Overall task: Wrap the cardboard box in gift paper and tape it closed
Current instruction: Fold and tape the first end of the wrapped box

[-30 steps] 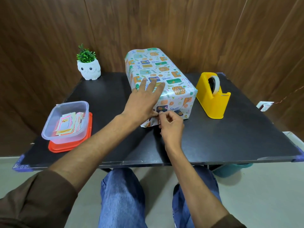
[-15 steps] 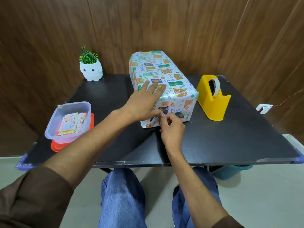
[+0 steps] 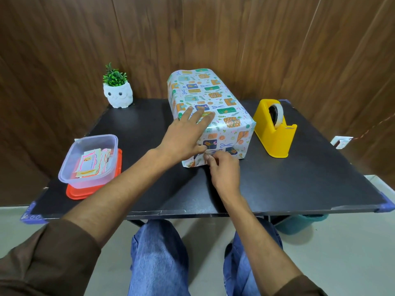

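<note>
Wrapped cardboard box [image 3: 215, 97] in the middle of the dark surface [image 3: 310, 180], long side running away from the body, near end turned toward the person. Covered in gift paper [image 3: 228, 138] on every face in view. Just beside a yellow tape dispenser [image 3: 275, 133] on the right, not touching.

Left hand [image 3: 183, 135] flat on the top near the front edge, fingers straight and spread, thumb down against the near end face: pressing, not gripping. Right hand [image 3: 223, 167] curled, fingertips pinching the paper fold low on the near end, right beside the left thumb. Cannot tell whether a strip of tape sits under those fingertips.

Probably light for its bulk and stiff enough to take a flat palm without denting. Glossy paper, so likely slippery under dry fingers, quick to crease and easy to tear at the corners. Best held by flat pressure on the top or by both long sides, never by pinching a loose flap alone. Best to keep the fold pinned close to its edge while taping, since slack there would probably spring open.
</note>
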